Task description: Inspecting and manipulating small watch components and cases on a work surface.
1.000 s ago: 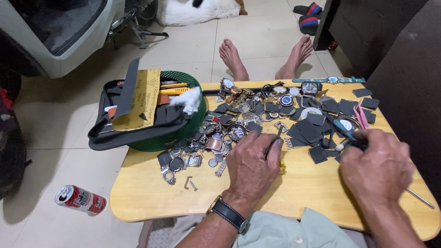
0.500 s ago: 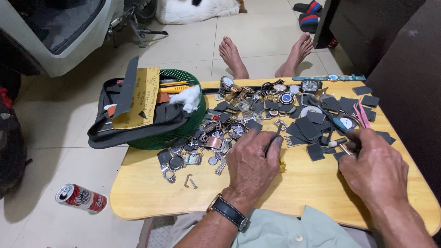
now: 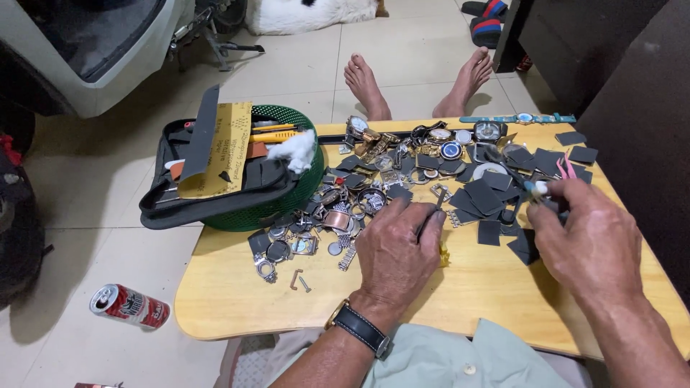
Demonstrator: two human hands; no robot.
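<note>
Left hand: seen at lower centre of the frame (image 3: pixel 399 251), back up, resting on the wooden table (image 3: pixel 237 302); fingers curled together, pinched on a thin dark strip (image 3: pixel 430 213); a dark-strapped wristwatch (image 3: pixel 359 329) is worn on the wrist.
Dark strip: held at centre frame; long axis runs from the fingertips up and slightly right, free end pointed toward the heap of watch parts (image 3: pixel 374 183); what the strip is cannot be told.
Right hand: seen at right of the frame (image 3: pixel 589 241), back up; fingers closed around a small pale-tipped piece (image 3: pixel 539 188) at the fingertips; the grip itself is hidden by the knuckles.
Pale-tipped piece: upper right of centre, just above the right fingertips, over the dark square pads (image 3: pixel 489 197); its long axis cannot be told.
Table top: watch cases, bracelets and dials are spread from centre to upper right.
Basket: green (image 3: pixel 287 197), at upper left edge of the table, with a black pouch (image 3: pixel 215 197) and a yellow sheet (image 3: pixel 219 147) laid across it.
Floor: a red drink can (image 3: pixel 129 307) lies on its side at lower left; two bare feet (image 3: pixel 366 86) at top centre.
</note>
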